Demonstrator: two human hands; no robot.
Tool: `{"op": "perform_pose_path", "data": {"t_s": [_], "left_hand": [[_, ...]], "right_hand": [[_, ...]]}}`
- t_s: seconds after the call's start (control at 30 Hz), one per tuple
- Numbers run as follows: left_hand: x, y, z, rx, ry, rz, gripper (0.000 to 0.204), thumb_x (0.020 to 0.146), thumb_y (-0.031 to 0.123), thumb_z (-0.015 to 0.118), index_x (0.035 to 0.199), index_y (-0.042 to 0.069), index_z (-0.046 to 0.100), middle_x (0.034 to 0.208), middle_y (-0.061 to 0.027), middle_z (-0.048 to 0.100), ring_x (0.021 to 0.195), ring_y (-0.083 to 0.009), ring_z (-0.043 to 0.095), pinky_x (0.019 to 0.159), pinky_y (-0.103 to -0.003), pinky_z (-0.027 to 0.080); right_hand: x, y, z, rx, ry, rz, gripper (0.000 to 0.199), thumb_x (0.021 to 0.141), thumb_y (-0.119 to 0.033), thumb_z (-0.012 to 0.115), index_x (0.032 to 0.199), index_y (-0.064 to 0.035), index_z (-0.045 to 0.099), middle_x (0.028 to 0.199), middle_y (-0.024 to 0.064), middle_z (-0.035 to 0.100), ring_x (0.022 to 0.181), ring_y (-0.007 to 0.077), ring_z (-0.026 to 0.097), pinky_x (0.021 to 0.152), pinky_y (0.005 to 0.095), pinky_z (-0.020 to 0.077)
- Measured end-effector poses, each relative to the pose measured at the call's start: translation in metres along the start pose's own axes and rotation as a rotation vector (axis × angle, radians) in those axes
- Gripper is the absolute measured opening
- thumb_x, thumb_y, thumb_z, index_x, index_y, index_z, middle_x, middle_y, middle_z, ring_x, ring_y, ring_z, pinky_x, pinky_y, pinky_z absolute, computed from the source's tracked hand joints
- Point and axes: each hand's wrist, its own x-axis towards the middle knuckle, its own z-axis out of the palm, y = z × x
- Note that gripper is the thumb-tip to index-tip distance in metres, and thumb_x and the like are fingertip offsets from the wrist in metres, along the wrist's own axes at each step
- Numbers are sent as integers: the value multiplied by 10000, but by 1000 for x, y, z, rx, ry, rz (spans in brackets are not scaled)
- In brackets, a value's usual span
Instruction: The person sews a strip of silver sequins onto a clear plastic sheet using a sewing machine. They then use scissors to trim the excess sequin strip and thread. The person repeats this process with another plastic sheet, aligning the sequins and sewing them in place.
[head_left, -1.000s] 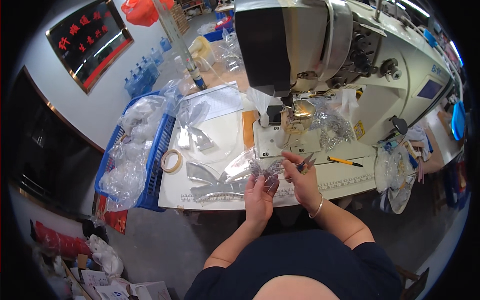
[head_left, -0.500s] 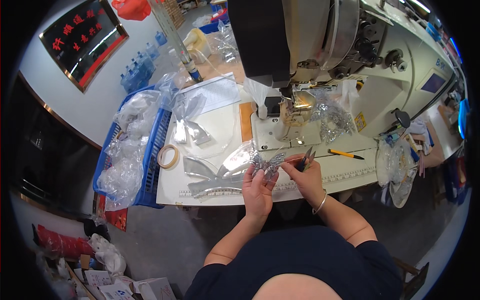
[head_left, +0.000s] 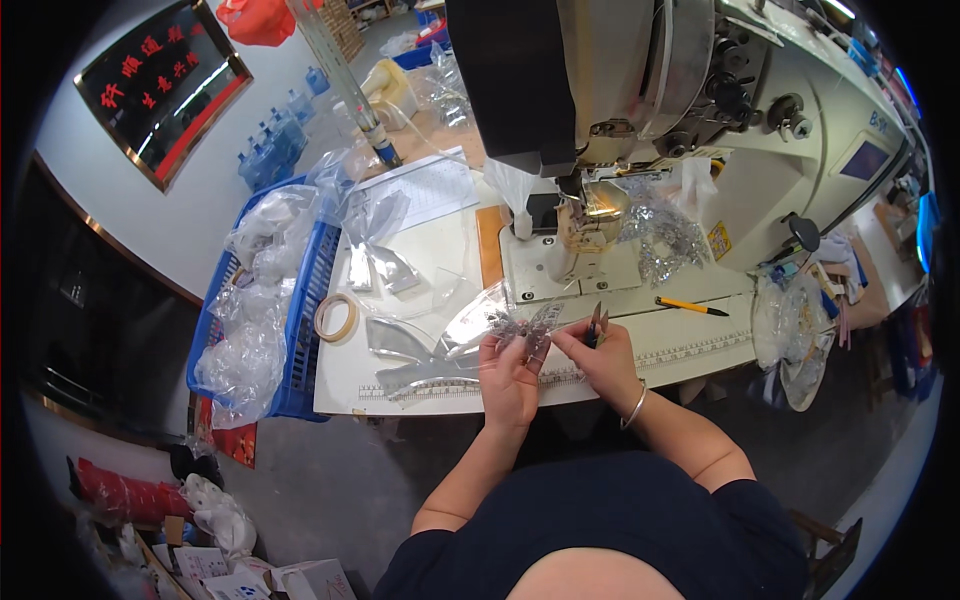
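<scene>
White bench point(head_left: 338, 388), near its front edge: my left hand point(head_left: 511, 388) clamps a silvery butterfly point(head_left: 541, 320); my right hand point(head_left: 608, 362), fingertips together beside it, grips dark scissors point(head_left: 597, 326).

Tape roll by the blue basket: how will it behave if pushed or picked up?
The tape roll lies flat on the white table, so a push would probably slide it, not roll it. Its round shape suggests it should lift without flopping. Stood on its rim, that same ring shape would likely let it roll.
</scene>
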Motion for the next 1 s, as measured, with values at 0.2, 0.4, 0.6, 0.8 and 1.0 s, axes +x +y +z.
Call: {"op": "perform_pose_path", "data": {"t_s": [0.2, 0.4, 0.6, 0.8, 1.0], "left_hand": [[12, -4, -15, 77, 16, 35, 181, 859, -32, 539, 998, 68, 480, 1040, -93, 576, 938, -215, 596, 797, -367, 539], [11, -3, -8, 107, -13, 96, 204, 862, -35, 540, 1035, 54, 478, 1028, -91, 574, 933, -215, 592, 804, -381, 539], [11, -2, -10, 65, -22, -30, 280, 867, -30, 539, 1125, 57, 477, 1087, -87, 572, 961, -194, 585, 847, -368, 514], [11, -5, -13, 72, -48, 3, 297, 871, -18, 544, 1145, 69, 467, 1100, -89, 571, 984, -194, 576, 854, -358, 505], [9, -4, -11, 44, 8, -27, 301, 867, -17, 549, 1139, 69, 453, 1088, -89, 572, 978, -201, 577, 851, -369, 506]], "right_hand": [[-6, 11, 9, -13, 33, -132, 132, 768, -117, 712, 867, -37, 675, 637, -23, 571, 583, 47, 488, 542, 206, 409], [-6, 10, 7, 59, 53, 1, 167, 769, -112, 713, 918, -51, 665, 655, -48, 522, 587, 34, 444, 531, 192, 378], [4, 4, -2, 106, -3, -37, 174, 765, -116, 718, 909, -37, 662, 652, -57, 499, 612, 33, 447, 554, 185, 378], [-1, 2, -3, 41, 5, -61, 205, 759, -112, 720, 941, -37, 662, 646, -57, 492, 606, 31, 445, 552, 185, 375], [1, 4, -4, 34, 17, -67, 223, 757, -105, 716, 963, -45, 654, 646, -57, 490, 605, 35, 448, 553, 193, 380]]}}
